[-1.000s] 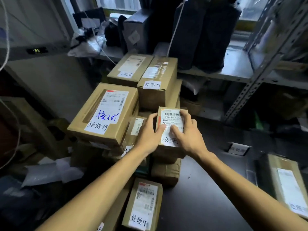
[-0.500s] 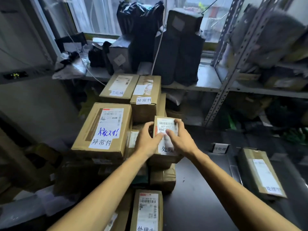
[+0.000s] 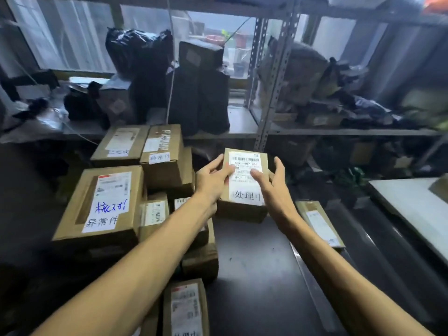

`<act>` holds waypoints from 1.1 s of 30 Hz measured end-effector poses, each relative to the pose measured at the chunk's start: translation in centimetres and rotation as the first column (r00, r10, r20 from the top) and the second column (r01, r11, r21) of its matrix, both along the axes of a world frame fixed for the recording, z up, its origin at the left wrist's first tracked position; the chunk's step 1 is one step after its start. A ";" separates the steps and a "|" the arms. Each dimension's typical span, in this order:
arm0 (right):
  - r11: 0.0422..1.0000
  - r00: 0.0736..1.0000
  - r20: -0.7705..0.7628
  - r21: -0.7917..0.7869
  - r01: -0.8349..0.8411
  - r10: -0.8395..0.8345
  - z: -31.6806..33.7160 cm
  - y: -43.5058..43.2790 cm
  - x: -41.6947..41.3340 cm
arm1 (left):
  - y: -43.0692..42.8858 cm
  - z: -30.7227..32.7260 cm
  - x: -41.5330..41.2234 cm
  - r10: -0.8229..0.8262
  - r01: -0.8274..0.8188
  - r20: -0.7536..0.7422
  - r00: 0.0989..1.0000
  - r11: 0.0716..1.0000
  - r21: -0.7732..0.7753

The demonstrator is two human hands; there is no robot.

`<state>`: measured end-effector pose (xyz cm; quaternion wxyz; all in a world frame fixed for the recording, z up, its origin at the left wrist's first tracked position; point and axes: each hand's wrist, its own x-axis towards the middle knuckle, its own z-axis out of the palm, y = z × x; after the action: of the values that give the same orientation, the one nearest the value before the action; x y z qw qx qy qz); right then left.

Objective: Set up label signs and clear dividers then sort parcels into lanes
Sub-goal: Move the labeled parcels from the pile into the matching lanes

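1. Change: the small parcel (image 3: 247, 197) marked 处理中 sat on top of the stack (image 3: 164, 166) a second ago. Now it is lifted clear and shifted right, above the dark table (image 3: 254, 275).
2. Hands: the left hand (image 3: 213, 180) grips the parcel's left edge and the right hand (image 3: 274, 187) its right side, thumbs on the label. The hands are apart, with the parcel between them.
3. Nearby: a flat parcel (image 3: 320, 224) lies on the table to the right, past a pale strip (image 3: 312, 287), possibly a divider.
4. Meaning: the pick is done and the parcel is likely headed to its lane, not yet set down. Many boxes remain unsorted.
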<state>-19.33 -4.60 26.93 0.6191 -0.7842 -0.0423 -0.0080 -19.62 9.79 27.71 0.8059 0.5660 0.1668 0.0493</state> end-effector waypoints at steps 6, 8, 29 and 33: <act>0.984 0.962 0.268 -0.179 -0.004 0.052 -0.9 -7.3 -2.4 | -8.2 -0.4 1.1 -0.082 0.082 0.024 0.996 0.997 0.013; 0.956 0.970 0.235 -0.292 0.005 0.067 -2.0 -9.8 -2.6 | -10.9 -0.7 1.4 -0.107 0.107 -0.009 0.994 0.992 0.072; 0.747 0.977 0.192 -0.636 0.194 -0.090 -7.9 -32.4 3.8 | -33.2 -6.8 7.8 -0.315 0.350 -0.177 0.932 0.910 0.223; 0.742 0.987 0.136 -0.653 0.154 -0.085 -10.0 -33.2 7.1 | -34.4 -7.9 10.3 -0.276 0.355 -0.285 0.918 0.891 0.281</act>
<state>-12.22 -37.79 16.93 0.2971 -0.9520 -0.0223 -0.0705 -9.36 -24.62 19.78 0.6720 0.7132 0.1564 -0.1241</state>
